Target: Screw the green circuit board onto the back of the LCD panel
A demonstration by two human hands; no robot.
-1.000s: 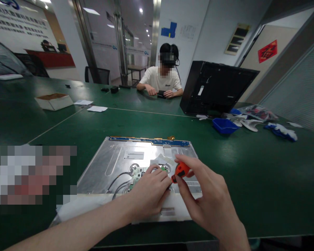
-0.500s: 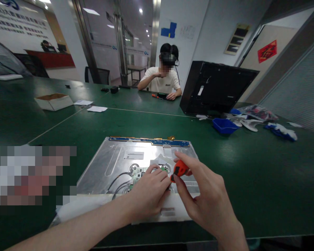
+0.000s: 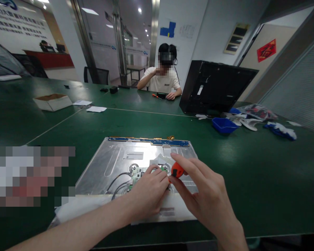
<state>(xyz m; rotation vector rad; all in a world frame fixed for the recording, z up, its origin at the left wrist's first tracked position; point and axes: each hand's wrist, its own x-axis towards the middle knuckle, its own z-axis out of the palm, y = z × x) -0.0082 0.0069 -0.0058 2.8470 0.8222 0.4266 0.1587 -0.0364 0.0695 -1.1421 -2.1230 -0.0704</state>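
Wall lettering beyond labelled panel

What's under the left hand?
A small green circuit board on a flat silver metal panel. The bare left hand hides part of both, so I can't see there.

Board — partly behind left hand

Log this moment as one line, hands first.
left hand: over circuit board, contact unclear | right hand: holding orange-black tool handle | metal panel: under both hands, on green table | beyond: blue tray
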